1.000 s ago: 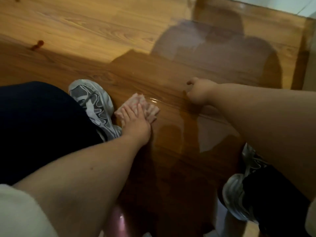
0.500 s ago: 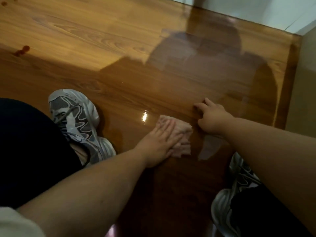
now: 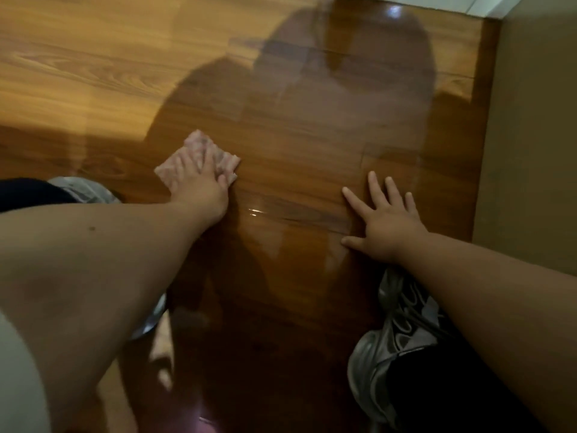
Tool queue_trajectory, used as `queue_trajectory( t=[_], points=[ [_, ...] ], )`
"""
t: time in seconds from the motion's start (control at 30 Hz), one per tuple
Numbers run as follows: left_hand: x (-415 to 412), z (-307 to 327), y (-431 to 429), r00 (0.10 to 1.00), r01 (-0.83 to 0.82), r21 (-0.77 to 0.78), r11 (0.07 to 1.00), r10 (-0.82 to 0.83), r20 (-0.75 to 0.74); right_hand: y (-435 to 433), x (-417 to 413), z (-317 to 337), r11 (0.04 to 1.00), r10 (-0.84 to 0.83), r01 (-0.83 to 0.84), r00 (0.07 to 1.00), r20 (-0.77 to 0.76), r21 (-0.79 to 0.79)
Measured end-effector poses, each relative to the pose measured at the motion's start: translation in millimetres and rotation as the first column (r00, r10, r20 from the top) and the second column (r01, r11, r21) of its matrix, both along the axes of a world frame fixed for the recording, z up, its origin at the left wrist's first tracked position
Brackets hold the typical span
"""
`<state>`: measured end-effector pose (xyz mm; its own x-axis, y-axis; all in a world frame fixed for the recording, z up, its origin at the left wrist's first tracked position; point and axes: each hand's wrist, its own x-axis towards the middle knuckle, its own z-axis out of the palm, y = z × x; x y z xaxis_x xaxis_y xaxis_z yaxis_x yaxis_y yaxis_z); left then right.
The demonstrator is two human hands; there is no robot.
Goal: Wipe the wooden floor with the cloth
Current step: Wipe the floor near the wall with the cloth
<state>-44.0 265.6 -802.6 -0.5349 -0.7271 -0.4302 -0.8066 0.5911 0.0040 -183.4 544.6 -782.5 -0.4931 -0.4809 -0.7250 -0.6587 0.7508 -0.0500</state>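
Fingers [image 3: 187, 165] of the left hand [image 3: 199, 189] are pressing flat on the pink cloth [image 3: 199, 151], the right hand [image 3: 385, 223] lying splayed well apart on the wooden floor [image 3: 296, 157].

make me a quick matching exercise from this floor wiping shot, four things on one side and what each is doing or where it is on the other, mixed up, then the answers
Column 1
1. cloth
2. left hand
3. right hand
4. right shoe

Column 2
A. spread flat on the bare wooden floor, fingers apart
B. grey and white, near the lower edge of the picture, under the right forearm
C. pink, lying flat on the floor under a palm
D. pressing down on the cloth

Pairs: 1-C, 2-D, 3-A, 4-B
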Motion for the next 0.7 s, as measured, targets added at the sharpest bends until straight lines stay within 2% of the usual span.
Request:
queue_trajectory(
  t=[0.03,0.1,0.17,0.23,0.3,0.37,0.43,0.5,0.53,0.57,0.6,0.63,0.67,0.7],
  points=[
    [-1.6,1.7,9.2,0.985,0.171,0.020,0.985,-0.170,-0.038,1.5,-1.7,-2.7,1.000,-0.012,0.012,1.000,-0.001,-0.005],
    [1.1,1.8,22.3,0.883,0.467,0.030,0.884,-0.464,-0.071,-1.6,-6.5,-8.4,0.998,-0.048,0.048,0.999,0.011,-0.028],
    [4.4,6.4,12.3,0.802,0.597,0.083,0.798,-0.595,-0.044,-8.7,-10.7,-11.6,0.998,-0.056,0.057,0.998,0.020,-0.040],
    [7.7,14.1,-12.2,0.791,0.599,0.155,0.785,-0.611,0.038,-10.2,-13.8,-9.4,0.998,-0.060,0.060,0.998,0.017,-0.016],
    [18.6,23.4,-40.8,0.888,0.385,0.197,0.902,-0.420,0.188,-18.2,-16.9,-5.5,0.994,-0.109,0.109,0.993,0.036,0.000],
    [30.0,28.5,-63.3,0.942,0.040,0.182,0.982,-0.098,0.320,-37.3,-22.2,-1.6,0.990,-0.139,0.140,0.989,0.040,-0.027],
    [27.4,26.9,-76.6,0.937,-0.234,0.141,0.962,0.184,0.297,-66.7,-28.5,-0.7,0.990,-0.087,0.089,0.996,0.023,-0.108],
    [13.3,22.0,-71.1,0.926,-0.337,0.090,0.937,0.313,0.210,-92.4,-35.3,-0.4,0.982,-0.049,0.051,0.999,0.017,-0.184],
    [7.8,19.9,-59.3,0.943,-0.300,0.071,0.951,0.284,0.173,-104.7,-39.1,0.1,0.978,-0.048,0.051,0.999,0.020,-0.204],
    [4.9,15.8,-39.8,0.980,-0.157,0.048,0.986,0.150,0.128,-113.2,-43.4,0.5,0.973,-0.063,0.065,0.998,0.019,-0.219],
    [5.3,9.4,-15.8,0.997,0.062,0.029,0.998,-0.064,0.052,-121.9,-49.4,-0.1,0.970,-0.080,0.081,0.997,0.014,-0.231],
    [6.0,5.9,12.1,0.956,0.290,0.038,0.956,-0.288,-0.045,-125.7,-55.8,-0.9,0.967,-0.106,0.103,0.994,0.002,-0.234],
    [7.3,3.6,33.2,0.876,0.478,0.079,0.875,-0.469,-0.108,-127.9,-63.1,-1.1,0.966,-0.134,0.129,0.991,-0.007,-0.225],
    [9.0,3.9,41.5,0.797,0.603,0.117,0.789,-0.592,-0.119,-128.8,-69.5,-2.1,0.966,-0.155,0.149,0.988,-0.010,-0.209]
  ],
)
